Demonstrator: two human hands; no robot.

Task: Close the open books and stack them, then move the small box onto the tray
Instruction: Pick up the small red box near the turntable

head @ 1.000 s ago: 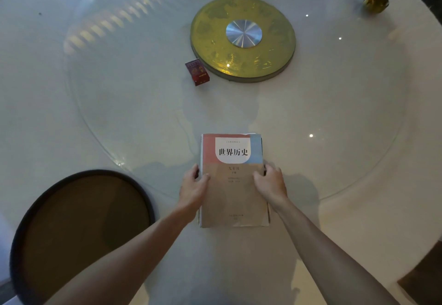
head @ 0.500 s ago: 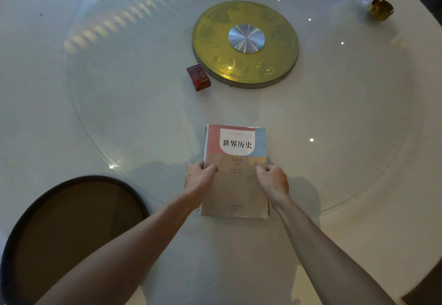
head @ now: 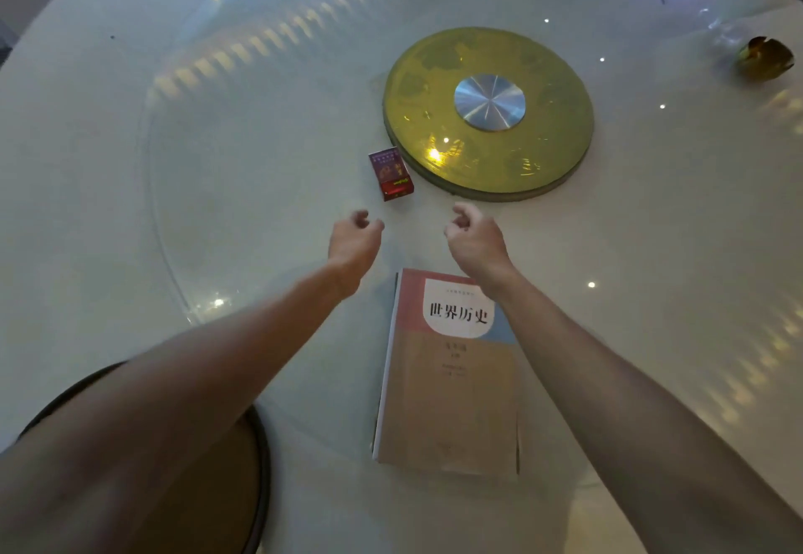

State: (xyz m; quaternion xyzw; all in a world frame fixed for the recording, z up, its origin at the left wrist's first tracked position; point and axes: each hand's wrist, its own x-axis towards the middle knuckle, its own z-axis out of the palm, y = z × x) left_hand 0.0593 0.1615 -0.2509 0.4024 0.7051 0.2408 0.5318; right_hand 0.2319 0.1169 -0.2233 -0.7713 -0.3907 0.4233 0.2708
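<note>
A closed book stack (head: 447,384) with a pink, blue and tan cover lies flat on the white table in front of me. Beyond it, a small dark red box (head: 391,174) sits beside the gold disc. My left hand (head: 354,236) hovers just short of the box, fingers loosely curled, holding nothing. My right hand (head: 476,238) hovers past the book's far edge, fingers also loosely curled and empty. A round dark tray (head: 260,458) shows at the lower left, mostly hidden by my left forearm.
A gold disc (head: 489,114) with a silver hub lies at the centre of a glass turntable (head: 156,188). A small amber glass object (head: 764,58) stands at the far right.
Both hands have let go of the book stack and moved forward beyond it, toward the red box. The stack now lies closer to me in view.
</note>
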